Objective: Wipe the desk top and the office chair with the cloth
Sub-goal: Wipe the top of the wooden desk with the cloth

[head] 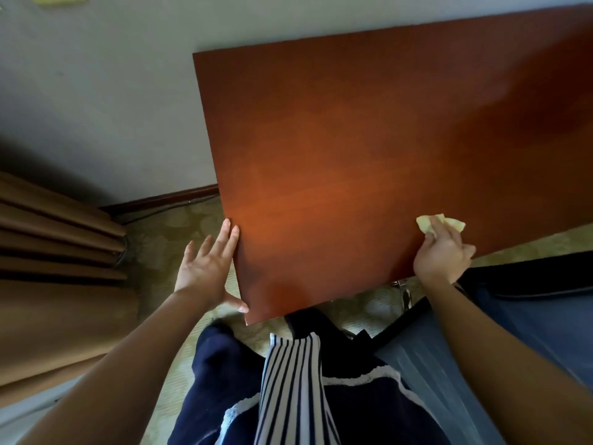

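Observation:
A reddish-brown wooden desk top (369,149) fills the middle and right of the head view, with nothing standing on it. My right hand (441,252) holds a small pale yellow cloth (452,223) against the desk near its front edge, fingers curled over the cloth. My left hand (208,268) lies with straight fingers along the desk's left edge, thumb touching the front corner. The office chair (519,319), dark with a grey-blue seat, stands at the lower right, partly under the desk and behind my right forearm.
A grey wall (96,91) runs behind and left of the desk. Brown curtains (54,252) hang at the left. Patterned carpet (167,239) lies below, with a dark baseboard (167,198) along the wall. My dark clothing with a striped panel fills the bottom.

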Motion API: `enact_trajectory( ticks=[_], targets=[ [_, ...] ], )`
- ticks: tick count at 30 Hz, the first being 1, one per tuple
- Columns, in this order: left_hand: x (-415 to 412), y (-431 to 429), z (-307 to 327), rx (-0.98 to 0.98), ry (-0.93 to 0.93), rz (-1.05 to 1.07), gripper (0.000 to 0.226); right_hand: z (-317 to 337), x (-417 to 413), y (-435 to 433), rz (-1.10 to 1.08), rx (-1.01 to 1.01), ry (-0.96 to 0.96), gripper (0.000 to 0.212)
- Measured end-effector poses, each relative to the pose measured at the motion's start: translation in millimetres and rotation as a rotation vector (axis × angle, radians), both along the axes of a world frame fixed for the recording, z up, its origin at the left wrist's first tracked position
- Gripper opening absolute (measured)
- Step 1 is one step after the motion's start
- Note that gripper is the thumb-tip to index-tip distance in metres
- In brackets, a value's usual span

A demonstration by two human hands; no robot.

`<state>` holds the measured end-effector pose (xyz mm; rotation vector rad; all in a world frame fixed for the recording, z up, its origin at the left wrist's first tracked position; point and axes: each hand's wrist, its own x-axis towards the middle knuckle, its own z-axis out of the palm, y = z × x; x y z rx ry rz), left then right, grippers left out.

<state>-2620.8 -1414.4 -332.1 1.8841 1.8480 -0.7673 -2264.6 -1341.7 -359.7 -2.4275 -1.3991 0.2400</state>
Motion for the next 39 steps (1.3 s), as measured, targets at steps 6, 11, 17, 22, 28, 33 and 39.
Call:
enact_trajectory(
  ticks=[6,11,17,22,28,33,39],
  targets=[
    [-20,7,-2,0.060,-0.016,-0.177,0.125,0,-39,-23,0.101,-0.083,-0.028,0.038],
    [-58,6,1,0.077,-0.086,-0.327,0.100,-1,-116,-75,0.125,-0.115,-0.072,0.038],
    [-113,-18,3,0.075,-0.136,-0.435,0.091,0,-209,-138,0.203,-0.097,-0.079,0.035],
    [-150,-28,0,0.045,-0.183,-0.423,0.089,9,-256,-170,0.378,-0.009,-0.047,0.030],
    [-179,-25,1,0.071,-0.251,-0.392,0.085,21,-254,-170,0.607,-0.067,-0.040,0.035],
    [-206,-15,-1,0.079,-0.319,-0.313,0.081,27,-252,-141,0.792,-0.014,-0.105,0.038],
    [-222,18,-7,0.064,-0.293,-0.293,0.082,29,-267,-70,0.943,-0.003,-0.097,0.038]
  ],
)
